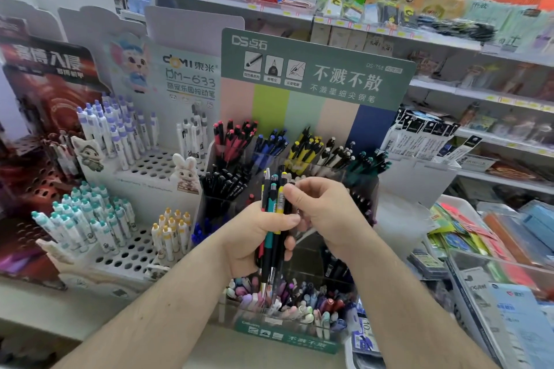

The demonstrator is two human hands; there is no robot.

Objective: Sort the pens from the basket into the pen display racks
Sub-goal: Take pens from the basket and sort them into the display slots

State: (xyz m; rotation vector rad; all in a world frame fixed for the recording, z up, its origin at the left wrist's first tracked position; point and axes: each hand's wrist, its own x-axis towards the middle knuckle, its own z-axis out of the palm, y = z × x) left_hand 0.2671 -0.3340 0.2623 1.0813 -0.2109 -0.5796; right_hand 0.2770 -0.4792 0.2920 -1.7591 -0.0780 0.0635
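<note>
My left hand (254,236) grips a bunch of several pens (274,203), upright, with teal, yellow and black barrels. My right hand (323,212) pinches the yellow-topped pen at the bunch's right side with thumb and fingers. Both hands hover in front of the clear tiered pen display rack (311,335) with the green header card (314,74). Its back row holds red, blue, yellow, white and teal pens (299,146); its front row holds pastel pens (287,302). No basket is in view.
A white peg-hole rack (144,164) with purple-capped pens stands at the left, with teal- and orange-capped pens lower down. A dark red display (39,116) is far left. Store shelves (494,134) with packaged goods run behind and to the right.
</note>
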